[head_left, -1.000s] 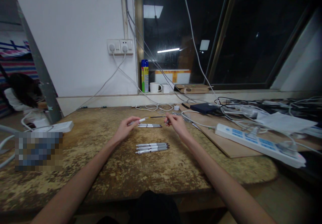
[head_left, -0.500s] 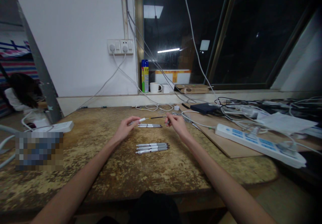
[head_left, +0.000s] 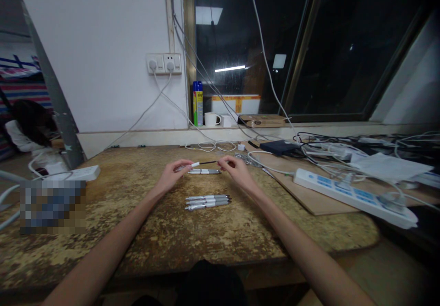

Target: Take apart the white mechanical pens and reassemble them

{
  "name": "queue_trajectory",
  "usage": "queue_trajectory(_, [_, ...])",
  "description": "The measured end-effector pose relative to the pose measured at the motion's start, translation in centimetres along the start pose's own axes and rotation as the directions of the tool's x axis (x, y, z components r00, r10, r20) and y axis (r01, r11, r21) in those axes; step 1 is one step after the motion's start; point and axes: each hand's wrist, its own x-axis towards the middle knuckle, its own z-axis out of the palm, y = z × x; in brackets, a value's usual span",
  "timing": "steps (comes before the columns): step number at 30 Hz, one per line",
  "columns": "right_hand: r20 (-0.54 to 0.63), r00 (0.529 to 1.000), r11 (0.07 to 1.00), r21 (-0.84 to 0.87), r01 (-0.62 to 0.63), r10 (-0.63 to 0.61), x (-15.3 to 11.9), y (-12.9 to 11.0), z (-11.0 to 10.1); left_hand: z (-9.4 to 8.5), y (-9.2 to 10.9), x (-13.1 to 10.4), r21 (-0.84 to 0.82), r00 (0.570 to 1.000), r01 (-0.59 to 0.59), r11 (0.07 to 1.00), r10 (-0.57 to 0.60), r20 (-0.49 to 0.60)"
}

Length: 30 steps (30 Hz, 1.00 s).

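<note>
Pen refill (head_left: 208, 162) — in pinched grip of right hand (head_left: 238, 169), meeting white barrel (head_left: 195, 164); left hand (head_left: 171, 173) pinching barrel

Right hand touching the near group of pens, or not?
Apart. Head view: bare tabletop shows between the right hand and the near group of pens; the hand is farther back, at the thin dark rod.

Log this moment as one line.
left hand: holds white pen barrel | right hand: pinches dark refill | other pens: on table
</note>
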Motion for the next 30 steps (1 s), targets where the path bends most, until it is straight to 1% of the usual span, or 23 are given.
queue_trajectory(3, [0.024,0.999,0.998,-0.047,0.047,-0.046,-0.1,0.2,0.5,0.1,0.1,-0.1,-0.022,1.0,0.015,1.0,-0.015,0.013])
queue_trajectory(6, [0.043,0.997,0.996,-0.053,0.066,-0.064,-0.2,0.4,0.8,0.3,0.2,-0.2,-0.023,0.999,0.003,1.0,-0.002,0.035])
queue_trajectory(9, [0.049,0.997,0.996,-0.062,0.056,-0.053,-0.3,0.4,1.0,0.4,0.4,-0.3,-0.012,0.998,-0.013,1.0,0.014,0.055])
queue_trajectory(14, [0.08,0.996,0.995,-0.095,0.035,-0.028,-0.5,0.1,1.0,0.3,0.6,-0.4,-0.011,0.998,-0.003,1.0,0.003,0.058])
queue_trajectory(17, [0.102,0.995,0.998,-0.069,0.012,-0.005,-0.4,0.4,1.0,0.3,0.5,-0.3,-0.009,0.999,-0.004,1.0,0.005,0.045])
queue_trajectory(19, [0.105,0.994,1.0,-0.015,-0.025,0.027,-0.3,0.7,1.1,0.3,0.4,-0.3,-0.006,0.999,-0.001,1.0,0.001,0.04])
queue_trajectory(21, [0.077,0.995,0.996,0.058,-0.073,0.068,-0.2,0.9,1.1,0.3,0.2,-0.3,-0.003,0.999,0.0,1.0,0.0,0.039])
queue_trajectory(26, [-0.075,0.988,0.976,0.18,-0.121,0.136,-0.1,0.5,0.6,0.3,0.1,-0.2,0.007,1.0,0.008,1.0,-0.008,-0.004])
queue_trajectory(30, [-0.111,0.975,0.952,0.262,-0.158,0.192,-0.1,-0.3,0.4,0.2,0.4,-0.2,0.005,1.0,0.022,1.0,-0.022,-0.016])
